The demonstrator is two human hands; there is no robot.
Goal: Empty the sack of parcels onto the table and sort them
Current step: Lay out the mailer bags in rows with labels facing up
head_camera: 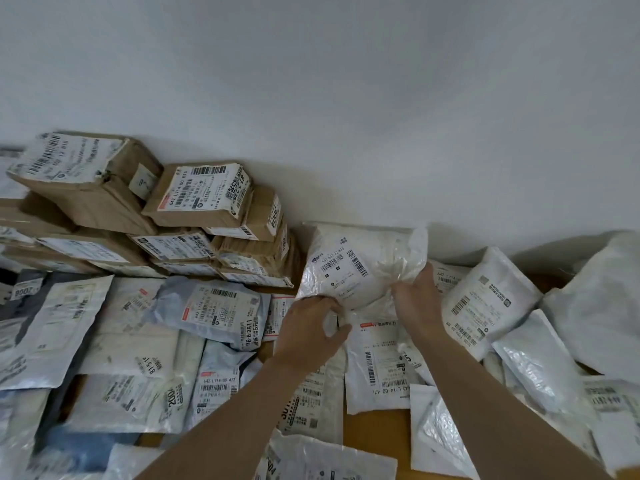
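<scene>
Two hands, left hand (pixel 311 329) and right hand (pixel 417 299), grip one white parcel (pixel 349 268).

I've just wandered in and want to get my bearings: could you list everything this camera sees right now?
cardboard boxes: several, brown, stacked at left against the wall
mailer bags: many, white and grey, spread over the table
white bag: one, centre, near the wall, held in both hands
table: one, tan, showing between bags
wall: one, white, behind everything
left hand: grips the white bag's lower edge
right hand: grips the white bag's right side
</scene>
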